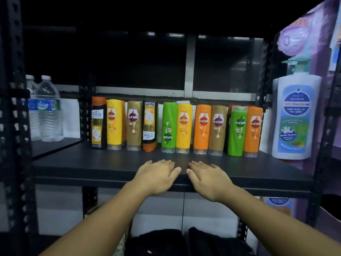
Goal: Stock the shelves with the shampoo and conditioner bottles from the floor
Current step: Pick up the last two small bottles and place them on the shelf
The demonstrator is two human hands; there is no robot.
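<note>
Shelf (110, 163): row of Sunsilk bottles (183, 128), two "Shayla"; water bottles (48, 109) left, "Anti-Bacterial" pump bottle (293, 117) right. Left hand (156, 175), right hand (206, 179) flat, holding nothing.

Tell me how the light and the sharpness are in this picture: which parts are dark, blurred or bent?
Head view: the shampoo bottles, left hand and right hand are well lit, fairly sharp; the space above is nearly black; at the right edge the white pump bottle looks soft and stretched; the shelf post at left leans.

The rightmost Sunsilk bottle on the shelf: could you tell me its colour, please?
The rightmost Sunsilk bottle is orange; the head view shows it best.
</note>
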